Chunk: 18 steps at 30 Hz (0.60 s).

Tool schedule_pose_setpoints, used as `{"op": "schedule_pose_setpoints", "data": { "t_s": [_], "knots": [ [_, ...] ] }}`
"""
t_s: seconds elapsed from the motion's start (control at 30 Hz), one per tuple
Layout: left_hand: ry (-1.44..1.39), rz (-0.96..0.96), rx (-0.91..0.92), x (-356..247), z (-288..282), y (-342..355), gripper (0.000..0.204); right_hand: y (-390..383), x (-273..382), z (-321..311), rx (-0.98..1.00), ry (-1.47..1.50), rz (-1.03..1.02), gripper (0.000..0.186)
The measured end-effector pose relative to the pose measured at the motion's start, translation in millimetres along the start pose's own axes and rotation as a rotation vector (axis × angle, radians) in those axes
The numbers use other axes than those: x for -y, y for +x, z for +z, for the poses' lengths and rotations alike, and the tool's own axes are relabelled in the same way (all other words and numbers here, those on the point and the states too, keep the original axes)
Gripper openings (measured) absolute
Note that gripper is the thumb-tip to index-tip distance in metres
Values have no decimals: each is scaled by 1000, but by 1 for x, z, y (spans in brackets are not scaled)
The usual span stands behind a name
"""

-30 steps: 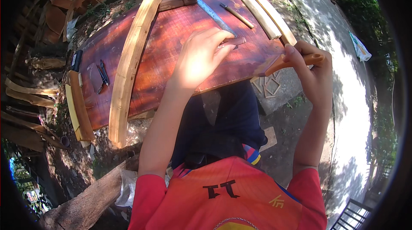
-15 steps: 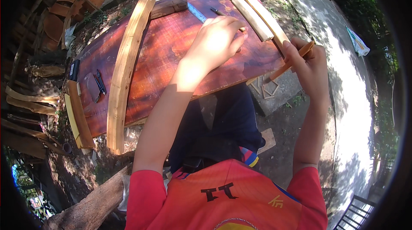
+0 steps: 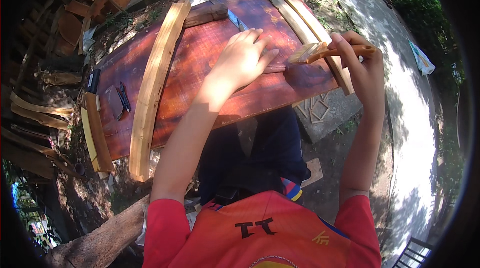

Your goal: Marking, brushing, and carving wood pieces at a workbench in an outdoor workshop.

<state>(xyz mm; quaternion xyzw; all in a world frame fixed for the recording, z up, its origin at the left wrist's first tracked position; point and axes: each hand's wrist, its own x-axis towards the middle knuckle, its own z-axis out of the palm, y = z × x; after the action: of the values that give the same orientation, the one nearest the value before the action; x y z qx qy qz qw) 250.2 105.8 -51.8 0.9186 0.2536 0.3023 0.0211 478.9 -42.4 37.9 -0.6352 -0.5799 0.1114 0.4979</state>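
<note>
One paintbrush [image 3: 317, 55] with an orange-brown handle is held above the right side of a reddish-brown worktop [image 3: 200, 50] in dappled sunlight. The right hand [image 3: 365, 70] has thumb and fingers closed around the handle, leaving no visible gap. The left hand [image 3: 239, 63] reaches across the middle of the worktop, fingers loosely bent and thumb standing apart; a small brown strip [image 3: 276, 68] shows just beside the thumb, on its near side, but whether the hidden part of that hand has hold of it cannot be told.

Brushwork appears to be the step in hand, the brush lying close to the strip. A further stroke would call for a steady left hand and the bristles brought squarely against the surface; whether they touch anything now is unclear. The brush points left, its pale bristles toward the left hand and its handle end jutting right past the fingers. Its long axis runs left to right, almost level, with the bristle end slightly nearer the wearer. The strip's visible part lies along much the same line.

Beyond the left hand sits a metal ruler [image 3: 236, 19], near a dark wooden block [image 3: 206, 16]. A light wooden plank [image 3: 159, 83] crosses the worktop's left side, running near to far, with dark pliers [image 3: 123, 98] farther left.
</note>
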Motion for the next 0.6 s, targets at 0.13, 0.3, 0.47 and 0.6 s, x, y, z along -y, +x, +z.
{"op": "schedule_pose_setpoints", "data": {
  "t_s": [0.13,0.3,0.47,0.6],
  "knots": [
    [-42,-99,109,4,2,-9,55,41,0,15,108,-74,-65,41],
    [-115,-133,61,6,6,-15,57,115,-4,55,283,-288,15,43],
    [-142,-173,16,1,11,-15,57,195,-16,117,411,-267,41,41],
    [-150,-149,-26,3,14,-18,56,236,-22,170,343,-234,-54,38]
  ]
}}
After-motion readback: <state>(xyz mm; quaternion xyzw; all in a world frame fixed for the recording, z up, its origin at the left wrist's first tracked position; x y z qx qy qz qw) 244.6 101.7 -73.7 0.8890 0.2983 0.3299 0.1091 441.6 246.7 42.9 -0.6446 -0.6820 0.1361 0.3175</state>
